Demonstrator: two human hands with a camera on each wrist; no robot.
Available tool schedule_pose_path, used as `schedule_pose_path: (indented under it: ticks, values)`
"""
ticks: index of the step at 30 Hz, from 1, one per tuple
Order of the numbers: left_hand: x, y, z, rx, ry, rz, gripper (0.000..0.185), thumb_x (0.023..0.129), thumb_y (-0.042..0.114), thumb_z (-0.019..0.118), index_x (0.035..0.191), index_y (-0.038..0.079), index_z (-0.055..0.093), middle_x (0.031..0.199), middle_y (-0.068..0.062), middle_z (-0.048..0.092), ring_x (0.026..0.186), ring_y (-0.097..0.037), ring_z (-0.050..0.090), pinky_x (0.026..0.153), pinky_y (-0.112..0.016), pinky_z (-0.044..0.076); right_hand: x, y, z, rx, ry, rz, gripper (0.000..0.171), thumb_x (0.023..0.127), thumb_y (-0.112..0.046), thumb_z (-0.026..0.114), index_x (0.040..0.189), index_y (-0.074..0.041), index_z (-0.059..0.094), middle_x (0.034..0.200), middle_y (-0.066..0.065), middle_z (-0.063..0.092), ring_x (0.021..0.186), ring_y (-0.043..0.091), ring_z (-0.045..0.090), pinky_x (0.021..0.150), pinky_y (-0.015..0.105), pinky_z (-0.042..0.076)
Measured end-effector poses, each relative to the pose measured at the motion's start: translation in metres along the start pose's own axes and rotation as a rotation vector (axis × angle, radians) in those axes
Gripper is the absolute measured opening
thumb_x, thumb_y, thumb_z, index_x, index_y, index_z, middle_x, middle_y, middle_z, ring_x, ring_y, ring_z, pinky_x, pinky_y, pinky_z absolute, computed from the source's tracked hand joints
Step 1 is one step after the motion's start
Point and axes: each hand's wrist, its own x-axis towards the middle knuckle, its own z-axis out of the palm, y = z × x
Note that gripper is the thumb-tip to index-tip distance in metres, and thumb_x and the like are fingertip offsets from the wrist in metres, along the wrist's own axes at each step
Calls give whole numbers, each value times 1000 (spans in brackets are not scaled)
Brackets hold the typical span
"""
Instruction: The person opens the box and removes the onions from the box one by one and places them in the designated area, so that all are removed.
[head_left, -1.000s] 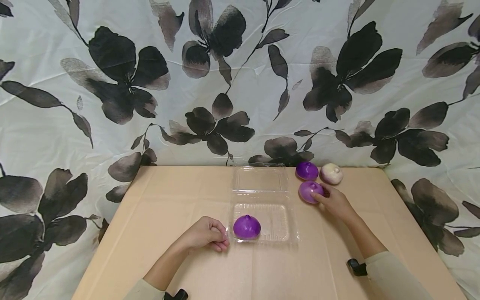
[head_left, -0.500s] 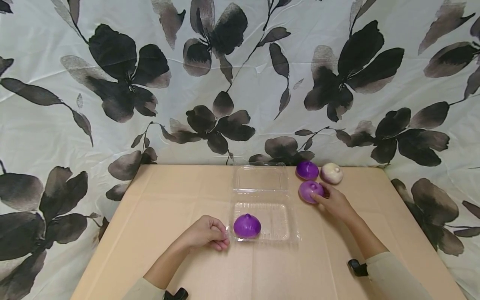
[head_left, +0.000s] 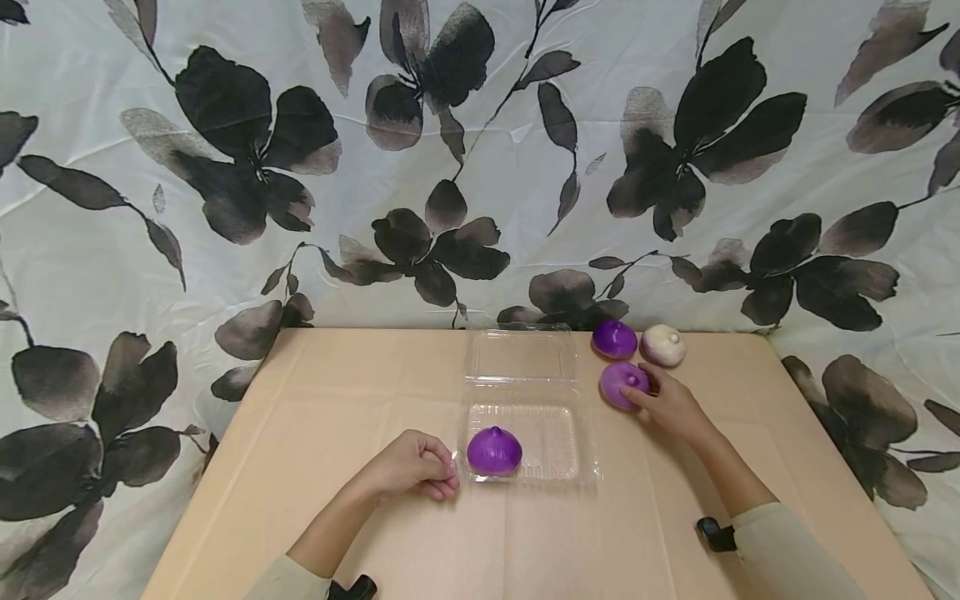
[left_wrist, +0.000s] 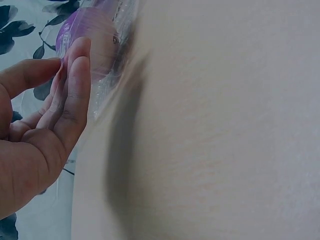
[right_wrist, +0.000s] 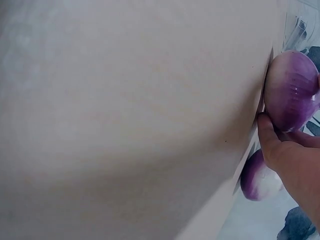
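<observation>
An open clear plastic clamshell (head_left: pixel 558 454) lies mid-table with one purple onion (head_left: pixel 494 451) in its tray. My left hand (head_left: pixel 416 468) rests at the tray's left edge. In the left wrist view its fingers (left_wrist: pixel 75 90) touch the plastic wall (left_wrist: pixel 107 82), and the onion (left_wrist: pixel 95 30) shows through it. To the right, my right hand (head_left: pixel 663 402) grips a second purple onion (head_left: pixel 618 385) that sits on the table. The right wrist view shows the thumb (right_wrist: pixel 265 135) under that onion (right_wrist: pixel 292 90) and fingers round its far side.
A third purple onion (head_left: pixel 614 339) and a whitish onion (head_left: pixel 663 345) sit at the table's back right, just behind my right hand. The tan table (head_left: pixel 337 392) backs onto a flowered cloth (head_left: pixel 480 167). The clamshell's lid (head_left: pixel 521 357) lies flat behind the tray.
The onion under my right hand has turned slightly in the grip. My left hand and the container stay where they were.
</observation>
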Motion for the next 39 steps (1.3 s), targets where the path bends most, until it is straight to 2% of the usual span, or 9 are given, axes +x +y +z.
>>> schedule_pose_path:
  ticks: [27,33,39]
  values:
    - [1,-2,0,-11,-3,-9,15,93,-4,63,101,-16,62,87,-20,76,76,-24,77,71,-35,68,-4,-3,-2,43,-11,-10,86,101,-40,66,156,12,26,154,38,39,134,54,49,112,62,48]
    - [1,-2,-1,-10,-4,-12,15,93,-3,64,101,-15,63,87,-20,76,76,-24,77,71,-36,68,-15,-15,-13,5,5,-82,86,100,-37,69,158,8,25,157,36,35,136,57,46,114,67,43]
    - [2,-2,-1,-12,-5,-12,15,94,-3,65,102,-15,62,87,-20,77,75,-23,77,72,-36,68,-30,-38,-26,-25,78,-202,77,97,-22,74,154,9,32,157,33,37,137,54,43,114,70,40]
